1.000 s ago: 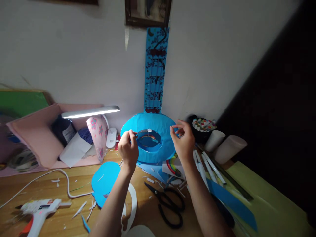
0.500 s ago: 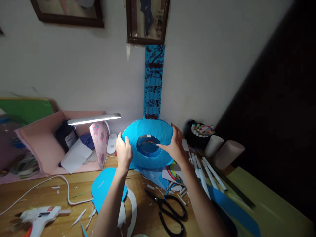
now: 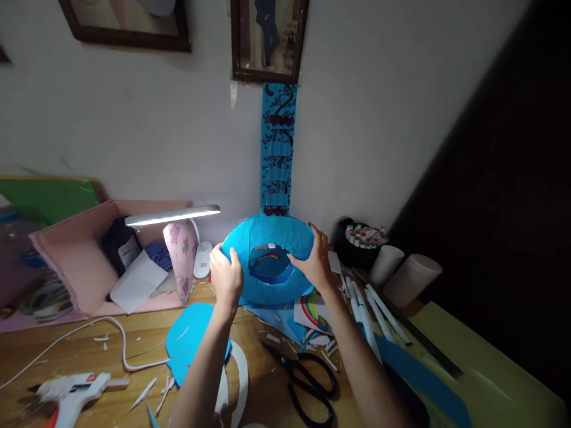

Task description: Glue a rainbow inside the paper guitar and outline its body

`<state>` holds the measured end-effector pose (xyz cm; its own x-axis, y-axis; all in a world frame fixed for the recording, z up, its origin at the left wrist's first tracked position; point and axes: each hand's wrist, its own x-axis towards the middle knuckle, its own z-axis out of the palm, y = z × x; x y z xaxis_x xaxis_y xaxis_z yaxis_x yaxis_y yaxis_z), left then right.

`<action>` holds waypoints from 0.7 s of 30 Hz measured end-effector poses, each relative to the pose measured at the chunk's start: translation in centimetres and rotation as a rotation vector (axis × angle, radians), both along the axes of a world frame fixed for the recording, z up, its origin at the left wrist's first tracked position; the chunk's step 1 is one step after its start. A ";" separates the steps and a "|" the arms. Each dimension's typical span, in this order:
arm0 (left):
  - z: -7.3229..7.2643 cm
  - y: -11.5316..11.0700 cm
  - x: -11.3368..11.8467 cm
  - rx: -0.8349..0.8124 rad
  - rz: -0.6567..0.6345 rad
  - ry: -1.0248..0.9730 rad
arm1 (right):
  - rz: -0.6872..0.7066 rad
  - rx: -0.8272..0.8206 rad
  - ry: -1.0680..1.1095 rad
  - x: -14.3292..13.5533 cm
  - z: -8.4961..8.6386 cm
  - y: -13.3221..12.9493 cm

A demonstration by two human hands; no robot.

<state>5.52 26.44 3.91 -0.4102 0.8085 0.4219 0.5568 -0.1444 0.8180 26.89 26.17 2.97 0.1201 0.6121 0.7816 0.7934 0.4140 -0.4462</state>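
Your left hand (image 3: pixel 226 273) is half curled around the left edge of the blue guitar-shaped body (image 3: pixel 272 290), thumb on its front; your right hand (image 3: pixel 316 260) spans its right side, fingers at the outer rim, thumb at the inner edge. The body stands near the wall (image 3: pixel 178 131), its decorated neck (image 3: pixel 279 160) rising above. Uneven squeezing could crease the ring, and pushing backward could strain the neck's joint.

Guitar-shaped craft (image 3: pixel 274 229) behind scissors (image 3: pixel 285 361), glue gun (image 3: pixel 79 389) left, markers (image 3: pixel 363 312) right, lamp (image 3: pixel 178 213) (seemingly on table (image 3: pixel 147 326))
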 end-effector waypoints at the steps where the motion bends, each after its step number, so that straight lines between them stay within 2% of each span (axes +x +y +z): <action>1: 0.1 -0.1 0.0 0.004 0.005 0.005 | 0.010 -0.001 -0.002 0.1 0.0 0.0; 6: 1.3 -1.2 0.4 0.109 0.079 0.058 | 0.008 -0.022 -0.020 0.3 0.2 -0.1; 8: 2.0 -1.9 0.6 0.131 0.063 0.084 | 0.004 -0.007 -0.019 0.3 0.3 -0.2; 10: 2.7 -2.6 0.7 0.091 -0.019 0.120 | 0.017 0.020 -0.006 0.4 0.6 -0.2; 13: 3.1 -3.3 0.9 -0.055 -0.184 0.196 | 0.044 0.057 0.024 0.6 1.0 -0.3; 18: 2.4 -3.0 1.2 -0.297 -0.447 0.293 | 0.059 0.108 0.068 0.8 1.4 -0.5; 21: 1.8 -2.6 1.2 -0.378 -0.484 0.323 | 0.059 0.103 0.077 0.8 1.5 -0.5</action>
<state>6.76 23.85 5.72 0.1322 0.9845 0.1153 0.7255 -0.1754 0.6655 27.68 25.64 4.47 0.1481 0.5365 0.8308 0.7316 0.5058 -0.4571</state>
